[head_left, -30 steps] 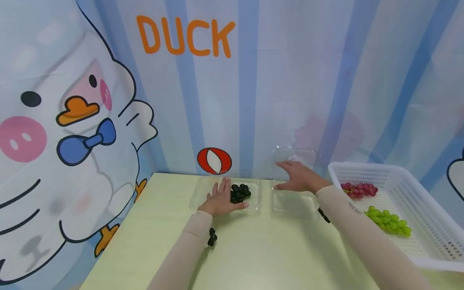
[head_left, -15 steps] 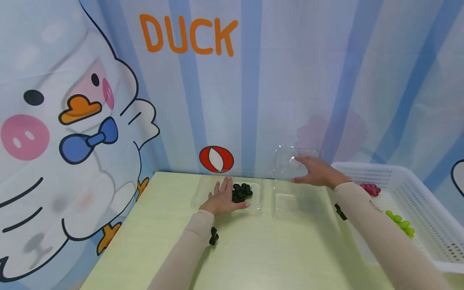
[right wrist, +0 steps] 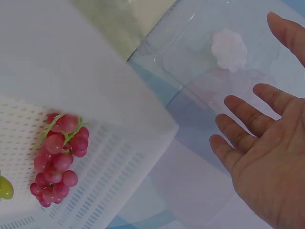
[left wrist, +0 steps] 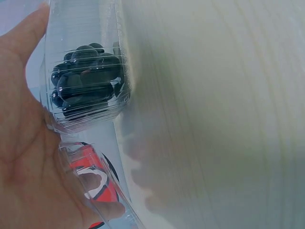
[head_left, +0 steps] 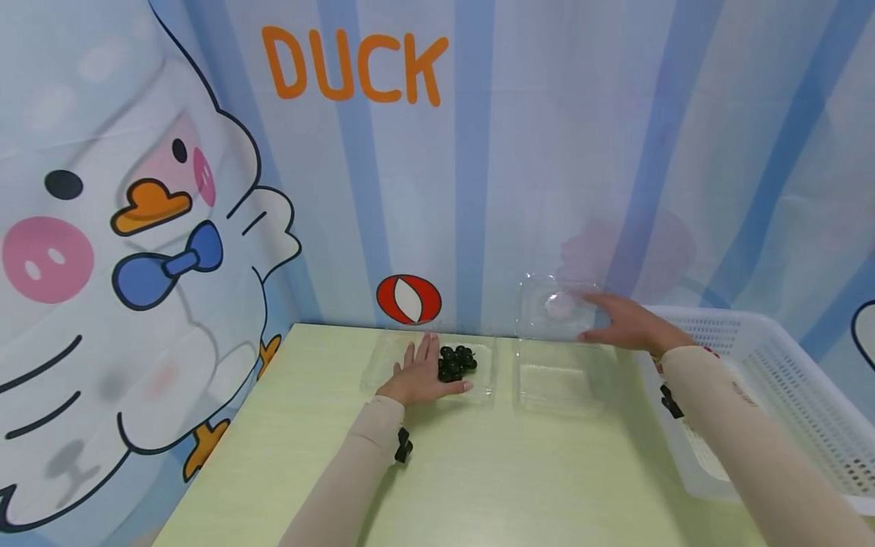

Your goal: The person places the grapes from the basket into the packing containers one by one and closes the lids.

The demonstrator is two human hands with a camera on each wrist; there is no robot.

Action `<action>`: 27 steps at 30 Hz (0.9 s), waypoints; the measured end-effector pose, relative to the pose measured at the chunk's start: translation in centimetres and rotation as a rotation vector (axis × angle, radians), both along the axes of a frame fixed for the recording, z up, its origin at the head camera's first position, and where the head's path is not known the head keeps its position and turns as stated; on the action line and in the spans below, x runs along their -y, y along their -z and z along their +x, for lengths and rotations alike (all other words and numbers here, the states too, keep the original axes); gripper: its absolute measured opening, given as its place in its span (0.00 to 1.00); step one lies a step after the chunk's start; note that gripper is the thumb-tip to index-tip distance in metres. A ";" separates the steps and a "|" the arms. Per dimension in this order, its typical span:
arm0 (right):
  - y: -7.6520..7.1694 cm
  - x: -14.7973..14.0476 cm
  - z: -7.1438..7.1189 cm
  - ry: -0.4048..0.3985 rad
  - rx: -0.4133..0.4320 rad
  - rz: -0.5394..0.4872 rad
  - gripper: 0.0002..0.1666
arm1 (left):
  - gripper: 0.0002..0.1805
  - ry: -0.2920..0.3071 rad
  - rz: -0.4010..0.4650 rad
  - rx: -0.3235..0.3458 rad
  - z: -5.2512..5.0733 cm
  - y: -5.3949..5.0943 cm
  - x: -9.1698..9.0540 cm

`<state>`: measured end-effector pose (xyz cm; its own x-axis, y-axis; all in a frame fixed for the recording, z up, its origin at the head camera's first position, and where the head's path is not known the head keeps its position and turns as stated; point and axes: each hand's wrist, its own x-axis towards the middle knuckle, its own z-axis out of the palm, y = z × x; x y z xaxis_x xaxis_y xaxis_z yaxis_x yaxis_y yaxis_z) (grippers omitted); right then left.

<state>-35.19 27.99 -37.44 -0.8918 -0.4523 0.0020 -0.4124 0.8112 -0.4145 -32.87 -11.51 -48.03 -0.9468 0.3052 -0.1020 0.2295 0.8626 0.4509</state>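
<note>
My left hand (head_left: 415, 377) lies over a clear plastic box on the left, its fingers stretched out near the hinge between lid and base. A bunch of dark grapes (head_left: 456, 364) sits in that box's base; the box wall partly distorts the grapes (left wrist: 88, 81) in the left wrist view. My right hand (head_left: 625, 323) hovers with spread fingers, holding nothing, just right of a second clear plastic box (head_left: 554, 384). That box's lid (head_left: 547, 304) stands raised at the back, with a pale flower-shaped patch showing at it.
A white perforated basket (head_left: 813, 380) stands on the right, partly behind my right arm. It holds red grapes (right wrist: 57, 157) and green grapes (right wrist: 5, 187). A printed duck curtain (head_left: 547, 152) hangs along the table's (head_left: 506, 471) back edge.
My right hand has moved right, away from the second box's lid and toward the basket. The left hand has stayed on the box with the dark grapes.
</note>
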 end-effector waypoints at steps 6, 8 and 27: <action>0.0 -1.6 0.3 0.025 0.042 -0.019 0.55 | 0.67 0.001 -0.001 0.002 0.0 -0.1 -0.1; 0.0 -2.0 0.5 0.027 0.048 -0.013 0.56 | 0.67 0.001 -0.004 0.004 0.0 0.0 -0.1; 1.1 -5.0 1.2 0.085 0.055 0.035 0.50 | 0.68 -0.003 -0.001 0.001 -0.4 0.4 0.0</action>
